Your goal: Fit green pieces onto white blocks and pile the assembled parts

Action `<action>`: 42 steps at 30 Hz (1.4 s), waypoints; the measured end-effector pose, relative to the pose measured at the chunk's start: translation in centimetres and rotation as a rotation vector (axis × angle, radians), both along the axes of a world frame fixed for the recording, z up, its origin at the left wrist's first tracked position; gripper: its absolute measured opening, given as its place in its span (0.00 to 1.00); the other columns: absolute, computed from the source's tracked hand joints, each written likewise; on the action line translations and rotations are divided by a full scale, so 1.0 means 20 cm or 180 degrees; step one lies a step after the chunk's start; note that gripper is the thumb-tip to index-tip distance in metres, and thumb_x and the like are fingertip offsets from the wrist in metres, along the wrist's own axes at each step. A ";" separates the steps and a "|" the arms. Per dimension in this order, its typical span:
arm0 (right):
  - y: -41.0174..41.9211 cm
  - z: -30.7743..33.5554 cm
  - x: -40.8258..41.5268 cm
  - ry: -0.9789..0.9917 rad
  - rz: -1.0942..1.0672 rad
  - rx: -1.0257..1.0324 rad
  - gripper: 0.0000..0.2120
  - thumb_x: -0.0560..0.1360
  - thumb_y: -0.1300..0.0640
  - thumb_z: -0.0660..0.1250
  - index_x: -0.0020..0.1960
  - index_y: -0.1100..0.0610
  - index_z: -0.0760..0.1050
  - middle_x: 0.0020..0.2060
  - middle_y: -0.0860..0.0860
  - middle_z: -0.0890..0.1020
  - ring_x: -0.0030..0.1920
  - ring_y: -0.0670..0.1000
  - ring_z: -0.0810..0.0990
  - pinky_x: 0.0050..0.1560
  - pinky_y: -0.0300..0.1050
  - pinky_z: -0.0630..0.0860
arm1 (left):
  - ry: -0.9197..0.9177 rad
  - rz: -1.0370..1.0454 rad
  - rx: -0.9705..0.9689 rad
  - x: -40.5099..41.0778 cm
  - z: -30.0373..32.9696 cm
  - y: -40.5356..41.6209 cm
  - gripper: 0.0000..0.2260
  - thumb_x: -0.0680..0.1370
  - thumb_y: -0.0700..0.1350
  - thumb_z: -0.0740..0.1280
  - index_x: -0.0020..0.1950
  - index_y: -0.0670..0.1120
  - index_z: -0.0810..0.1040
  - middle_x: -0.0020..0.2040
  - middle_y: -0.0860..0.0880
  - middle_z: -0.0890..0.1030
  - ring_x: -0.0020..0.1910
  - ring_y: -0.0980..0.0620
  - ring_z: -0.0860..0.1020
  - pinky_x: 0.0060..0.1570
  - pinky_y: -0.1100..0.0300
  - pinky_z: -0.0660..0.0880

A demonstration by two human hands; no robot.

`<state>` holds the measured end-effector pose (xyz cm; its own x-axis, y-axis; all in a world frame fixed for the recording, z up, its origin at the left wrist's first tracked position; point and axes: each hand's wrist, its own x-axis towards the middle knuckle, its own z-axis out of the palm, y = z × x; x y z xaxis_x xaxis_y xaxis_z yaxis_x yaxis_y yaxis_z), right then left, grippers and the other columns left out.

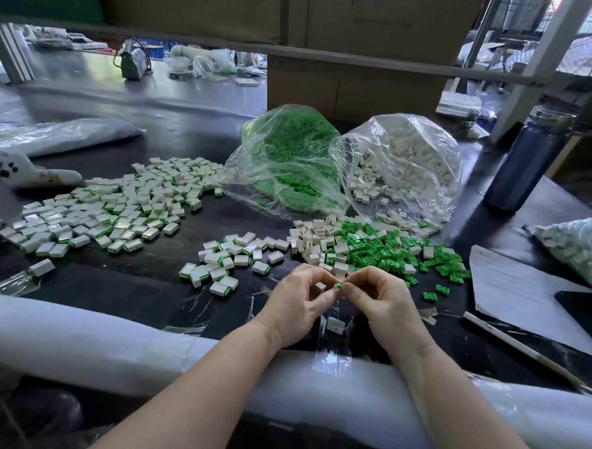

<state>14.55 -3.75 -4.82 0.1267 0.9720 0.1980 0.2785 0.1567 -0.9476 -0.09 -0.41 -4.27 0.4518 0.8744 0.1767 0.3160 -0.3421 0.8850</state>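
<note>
I see dark blue metal bottle (524, 160) far right, brown cardboard boxes (353, 86) behind, white paper sheet (521, 291) and thin white rod (521, 349) near right.

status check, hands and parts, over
Left hand pinching white block. Right hand pinching green piece, meeting at fingertips. Nothing in the way.

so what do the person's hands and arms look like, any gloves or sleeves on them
Both are bare. The left hand and the right hand wear no gloves, and no rings, watch or bands show on the fingers or wrists. Both forearms are uncovered from the wrists down to the bottom edge of the picture, with no sleeve in view. No markings, tape or cables show on either arm.
</note>
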 end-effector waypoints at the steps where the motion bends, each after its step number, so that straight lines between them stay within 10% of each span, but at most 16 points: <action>1: 0.00 0.00 0.00 -0.0006 -0.0031 0.0020 0.08 0.73 0.65 0.69 0.38 0.53 0.77 0.28 0.45 0.80 0.30 0.40 0.75 0.32 0.32 0.72 | -0.0042 0.0022 -0.0032 0.00 0.00 0.00 0.04 0.76 0.41 0.67 0.49 0.43 0.78 0.44 0.51 0.77 0.40 0.55 0.75 0.43 0.67 0.74; 8: -0.01 0.01 0.02 -0.0148 -0.0751 0.0223 0.07 0.72 0.62 0.71 0.38 0.52 0.78 0.31 0.46 0.79 0.31 0.40 0.75 0.33 0.32 0.73 | -0.0357 0.1182 -0.0096 -0.03 -0.03 0.03 0.08 0.75 0.39 0.68 0.54 0.45 0.81 0.42 0.48 0.82 0.42 0.51 0.80 0.49 0.58 0.78; 14: 0.00 -0.01 0.04 -0.0494 -0.1265 0.0098 0.07 0.72 0.61 0.71 0.37 0.53 0.78 0.33 0.48 0.79 0.36 0.47 0.76 0.38 0.37 0.73 | -0.0001 0.1977 0.0145 -0.06 -0.04 0.07 0.14 0.76 0.39 0.66 0.62 0.41 0.77 0.60 0.45 0.72 0.51 0.54 0.73 0.51 0.77 0.60; 24: 0.01 -0.02 0.04 -0.1187 -0.1202 -0.0163 0.05 0.75 0.60 0.67 0.43 0.53 0.77 0.38 0.49 0.78 0.40 0.49 0.74 0.43 0.40 0.68 | 0.1197 0.1712 0.0168 -0.03 -0.04 0.05 0.23 0.78 0.46 0.64 0.69 0.39 0.66 0.73 0.43 0.55 0.73 0.45 0.53 0.69 0.61 0.50; 33: 0.01 -0.02 0.01 -0.2180 -0.0852 -0.0362 0.14 0.77 0.54 0.65 0.62 0.52 0.77 0.53 0.49 0.73 0.57 0.51 0.70 0.58 0.43 0.69 | 0.1851 0.0885 0.1024 0.00 -0.07 0.02 0.17 0.79 0.52 0.60 0.67 0.60 0.69 0.71 0.52 0.54 0.67 0.55 0.46 0.69 0.53 0.49; 42: 0.00 -0.01 0.00 -0.2233 -0.0975 -0.0305 0.09 0.73 0.54 0.70 0.53 0.53 0.81 0.47 0.45 0.70 0.53 0.51 0.73 0.51 0.42 0.71 | 0.1535 0.0963 0.1014 0.00 -0.06 0.01 0.09 0.76 0.54 0.64 0.55 0.56 0.79 0.62 0.53 0.66 0.65 0.52 0.58 0.61 0.60 0.51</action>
<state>14.56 -3.65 -5.05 0.2687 0.9308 0.2479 0.8367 -0.0981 -0.5387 -0.19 -0.13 -5.43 0.2874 0.9137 0.2873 0.7758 -0.3980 0.4897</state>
